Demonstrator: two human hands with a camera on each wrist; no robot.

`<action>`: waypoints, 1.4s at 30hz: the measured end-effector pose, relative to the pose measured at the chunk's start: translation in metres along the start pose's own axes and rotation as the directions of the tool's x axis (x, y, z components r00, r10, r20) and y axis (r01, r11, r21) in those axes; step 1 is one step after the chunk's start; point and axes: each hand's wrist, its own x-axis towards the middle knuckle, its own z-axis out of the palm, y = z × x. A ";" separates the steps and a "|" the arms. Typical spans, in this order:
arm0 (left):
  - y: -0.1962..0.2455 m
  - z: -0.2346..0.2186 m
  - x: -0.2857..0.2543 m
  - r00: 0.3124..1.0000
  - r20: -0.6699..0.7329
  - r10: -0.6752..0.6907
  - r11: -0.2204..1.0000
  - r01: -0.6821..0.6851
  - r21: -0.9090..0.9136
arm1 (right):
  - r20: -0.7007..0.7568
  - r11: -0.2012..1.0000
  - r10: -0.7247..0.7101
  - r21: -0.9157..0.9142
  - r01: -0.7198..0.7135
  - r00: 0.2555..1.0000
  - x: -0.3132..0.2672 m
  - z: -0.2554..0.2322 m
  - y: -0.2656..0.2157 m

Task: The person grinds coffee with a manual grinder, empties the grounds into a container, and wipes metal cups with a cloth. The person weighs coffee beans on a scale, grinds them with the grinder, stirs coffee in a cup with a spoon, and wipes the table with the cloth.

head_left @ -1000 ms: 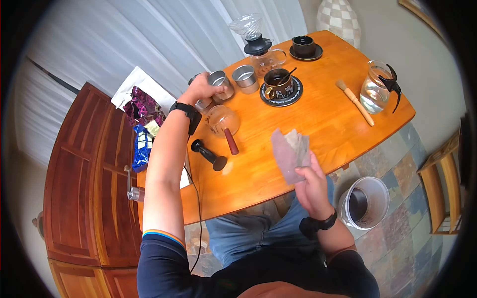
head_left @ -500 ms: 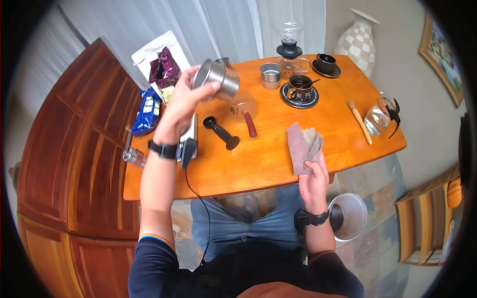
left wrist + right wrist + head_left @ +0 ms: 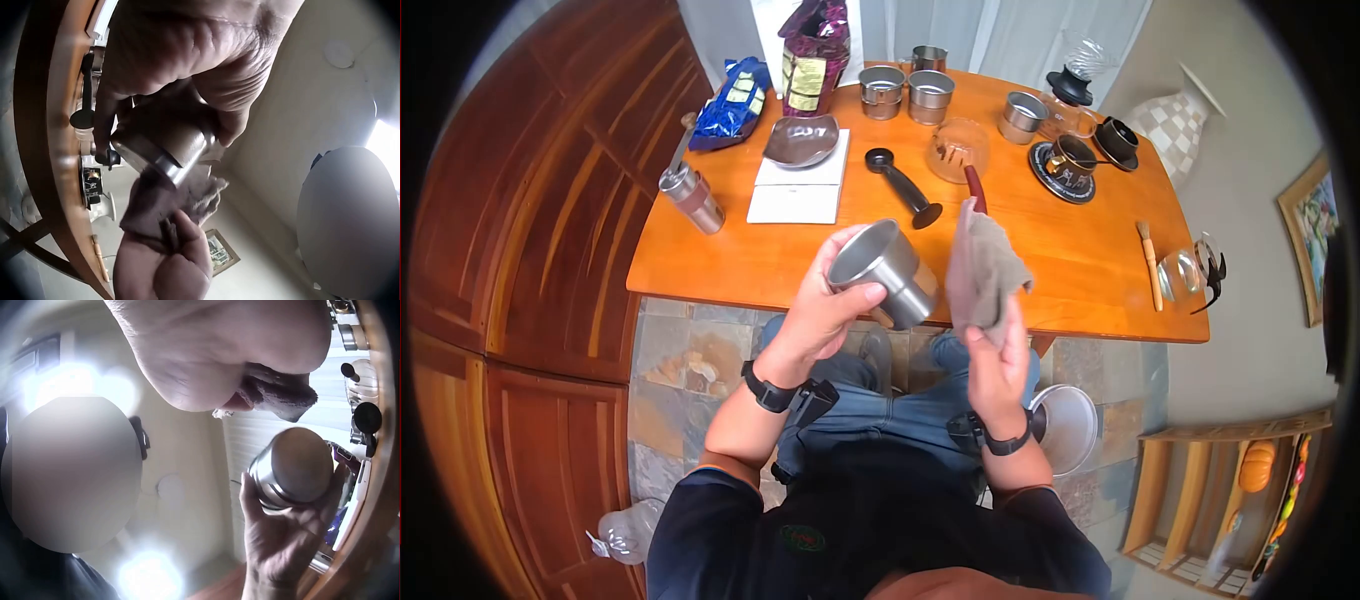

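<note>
My left hand point(image 3: 815, 310) grips a brushed metal cup point(image 3: 908, 290) above the table's front edge, thumb on the near side. The cup is tilted with its mouth toward the upper left, and its flat bottom point(image 3: 303, 465) faces the right wrist camera. Just to the right, my right hand point(image 3: 1000, 370) pinches a folded mauve and grey cloth point(image 3: 992, 262) between thumb and fingers. The cloth stands up from the fingers, beside the cup. In the left wrist view, the cloth point(image 3: 156, 209) overlaps the cup's lower end point(image 3: 169, 165).
On the wooden table point(image 3: 1080, 270) lie a black tamper point(image 3: 903, 190), a red-handled glass pan point(image 3: 945, 160), several metal cups point(image 3: 930, 98), and a white scale point(image 3: 793, 205) bearing a brown dish point(image 3: 802, 142). A hand grinder point(image 3: 692, 197) stands left, a brush point(image 3: 1150, 268) right. A bin point(image 3: 1068, 430) is below.
The left hand has lifted the metal cup off the back of the table and brought it near the body, close to the cloth. The right hand keeps hold of the cloth, now turned more edge-on.
</note>
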 end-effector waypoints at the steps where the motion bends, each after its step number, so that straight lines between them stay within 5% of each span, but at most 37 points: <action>1: -0.001 0.000 -0.003 1.000 -0.005 0.003 1.000 -0.003 -0.004 | 0.049 0.988 -0.014 -0.155 0.022 0.999 0.000 0.008 0.001; 3: -0.005 0.004 -0.008 1.000 0.015 -0.009 0.999 0.009 -0.036 | 0.315 0.805 -0.187 -0.494 0.329 0.931 0.006 0.015 -0.006; 8: -0.006 0.006 -0.015 1.000 -0.020 0.005 0.999 -0.006 -0.040 | 0.411 0.729 -0.264 -0.508 0.459 0.873 0.004 0.034 -0.001; 13: -0.008 0.002 -0.020 0.969 0.143 0.200 0.878 -0.242 0.413 | 0.324 0.829 -0.126 -0.485 0.279 0.938 -0.005 0.024 0.013; 15: -0.010 -0.002 -0.018 0.971 0.132 0.199 0.861 -0.238 0.450 | 0.303 0.871 -0.035 -0.458 0.178 0.952 -0.003 0.022 0.010; 17: -0.007 -0.004 -0.014 0.914 0.284 0.289 0.743 -0.401 0.536 | 0.306 0.948 0.020 -0.307 0.079 0.952 -0.004 0.021 0.010; 24: -0.001 -0.010 -0.010 0.863 0.399 0.308 0.516 -0.505 0.692 | 0.289 0.976 0.016 -0.214 0.048 0.957 -0.002 0.028 0.005; 25: -0.004 -0.008 -0.011 0.864 0.401 0.305 0.516 -0.504 0.693 | 0.296 0.957 -0.007 -0.274 0.092 0.955 -0.001 0.029 0.004; 27: -0.011 -0.002 -0.016 0.963 0.140 0.231 0.847 -0.270 0.458 | 0.303 0.934 -0.030 -0.331 0.135 0.953 -0.002 0.030 0.005; 29: -0.013 -0.003 -0.013 0.958 0.132 0.254 0.854 -0.286 0.435 | 0.309 0.873 -0.078 -0.439 0.215 0.948 -0.007 0.030 0.009; 35: -0.023 -0.008 -0.003 0.942 0.071 0.328 0.828 -0.322 0.459 | 0.405 0.799 -0.310 -0.380 0.467 0.860 -0.002 0.033 0.012; 38: -0.023 -0.008 -0.001 0.951 0.007 0.310 0.851 -0.281 0.443 | 0.400 0.789 -0.216 -0.466 0.400 0.891 0.006 0.036 -0.005; 41: -0.020 -0.010 -0.004 0.975 0.064 0.214 0.898 -0.222 0.380 | 0.391 0.781 -0.277 -0.441 0.442 0.878 0.010 0.035 -0.004; 42: -0.022 -0.010 -0.007 0.992 0.031 0.124 0.962 -0.127 0.243 | 0.386 0.780 -0.278 -0.444 0.441 0.880 0.011 0.035 -0.005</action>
